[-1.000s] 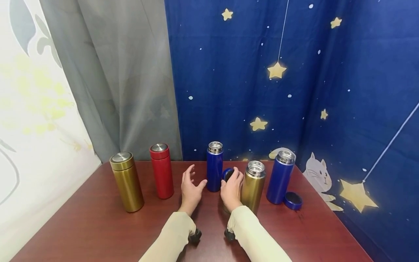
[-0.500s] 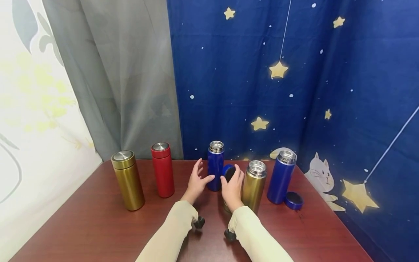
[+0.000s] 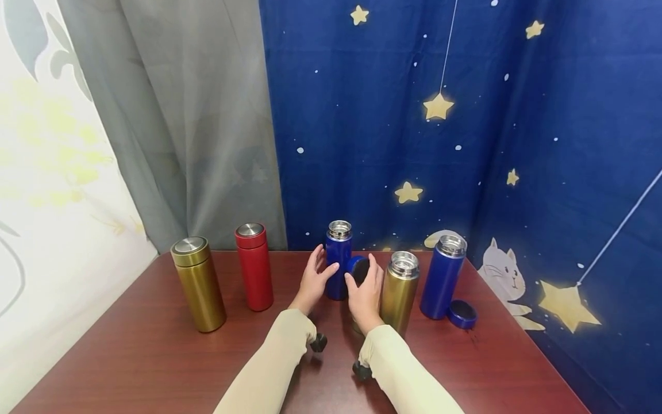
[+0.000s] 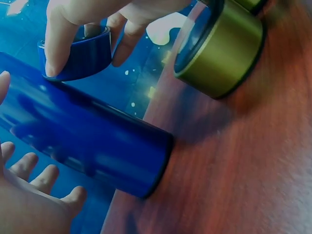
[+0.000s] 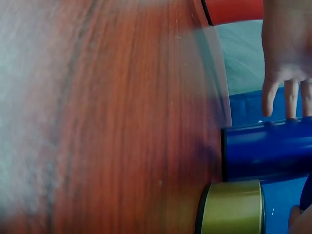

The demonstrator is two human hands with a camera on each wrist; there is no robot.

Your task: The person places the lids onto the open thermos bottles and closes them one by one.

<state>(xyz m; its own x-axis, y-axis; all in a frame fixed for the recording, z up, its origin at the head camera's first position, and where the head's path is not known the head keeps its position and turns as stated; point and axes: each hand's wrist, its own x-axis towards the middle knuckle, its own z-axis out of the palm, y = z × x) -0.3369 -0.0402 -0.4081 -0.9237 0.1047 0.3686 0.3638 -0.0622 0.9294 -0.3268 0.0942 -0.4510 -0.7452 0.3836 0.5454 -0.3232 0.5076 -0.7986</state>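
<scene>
In the head view, my left hand [image 3: 313, 283] is spread around the near left side of an uncapped blue thermos [image 3: 339, 246] standing upright. Its thumb crosses the front of the body; the left wrist view shows the fingers [image 4: 45, 178] extended alongside, slightly apart from it. My right hand [image 3: 365, 296] pinches a blue thermos lid [image 4: 90, 57] between thumb and fingers, just right of that thermos and below its steel mouth. The lid is tilted, its dark inside facing right. Close by the right hand stands an uncapped gold thermos [image 3: 400, 293], partly covered by the forearm.
A gold lid [image 4: 222, 53] sits on the table [image 3: 129, 356], mostly hidden behind my right wrist in the head view. To the right are another uncapped blue thermos [image 3: 442, 284] and its blue lid [image 3: 462, 314]. Capped red [image 3: 255, 273] and gold [image 3: 200, 290] thermoses stand left.
My left hand has moved right and forward to the middle blue thermos. The right hand has lifted the blue lid slightly and tilted it beside the thermos.
</scene>
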